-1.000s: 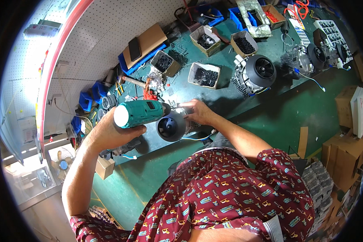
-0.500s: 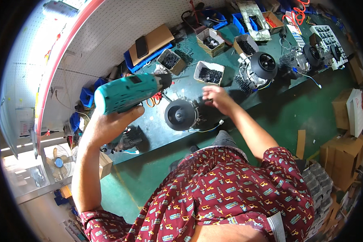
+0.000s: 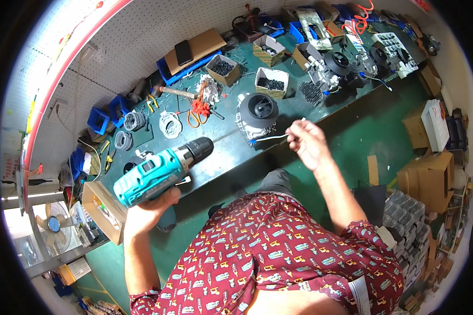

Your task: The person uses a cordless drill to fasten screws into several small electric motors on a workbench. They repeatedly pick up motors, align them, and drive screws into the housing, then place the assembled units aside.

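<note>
Left hand (image 3: 150,212) closed round drill (image 3: 151,176), chuck angled forward and rightward from the fist. Right hand (image 3: 307,139) pinches white cable (image 3: 272,138) between thumb and fingers; blower (image 3: 260,107) stands on bench (image 3: 225,144), forward of both hands, nearer the right.

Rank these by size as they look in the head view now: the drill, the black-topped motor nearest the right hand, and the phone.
1. Drill, perhaps enlarged by nearness to the lens
2. Black-topped motor
3. Phone
</note>
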A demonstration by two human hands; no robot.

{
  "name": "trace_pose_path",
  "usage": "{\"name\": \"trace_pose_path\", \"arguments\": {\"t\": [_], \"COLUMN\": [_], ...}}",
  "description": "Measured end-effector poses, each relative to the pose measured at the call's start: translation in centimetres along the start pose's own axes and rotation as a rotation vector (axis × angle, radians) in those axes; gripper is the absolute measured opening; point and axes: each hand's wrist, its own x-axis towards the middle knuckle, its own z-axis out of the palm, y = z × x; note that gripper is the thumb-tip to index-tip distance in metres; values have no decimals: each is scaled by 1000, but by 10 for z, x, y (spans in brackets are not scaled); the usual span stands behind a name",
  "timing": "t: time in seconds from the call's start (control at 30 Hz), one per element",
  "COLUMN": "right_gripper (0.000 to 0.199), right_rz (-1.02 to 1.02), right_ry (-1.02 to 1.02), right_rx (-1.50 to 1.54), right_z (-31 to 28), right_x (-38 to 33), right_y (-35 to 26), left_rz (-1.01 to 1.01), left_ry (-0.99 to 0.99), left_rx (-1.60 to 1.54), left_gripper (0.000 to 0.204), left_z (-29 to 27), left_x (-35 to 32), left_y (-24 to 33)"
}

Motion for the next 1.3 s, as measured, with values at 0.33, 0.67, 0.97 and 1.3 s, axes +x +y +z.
{"name": "trace_pose_path", "arguments": {"t": [0.33,0.67,0.97,1.3], "right_gripper": [24,21,22,21], "right_rz": [274,351,524,518], "right_ry": [-139,-360,-462,-208], "right_rx": [417,81,126,484], "right_z": [43,30,17,50], "right_x": [-33,-28,-8,31], "right_y": [100,92,74,115], "left_rz": [-161,-209,-89,-59], "left_ry": [-138,-156,-215,-117], "left_rx": [-248,-209,96,350], "left_gripper": [33,32,37,32], "left_z": [1,-12,-16,12], "left_x": [-22,-25,-6,12], "left_y": [-51,-50,-52,-45]}}
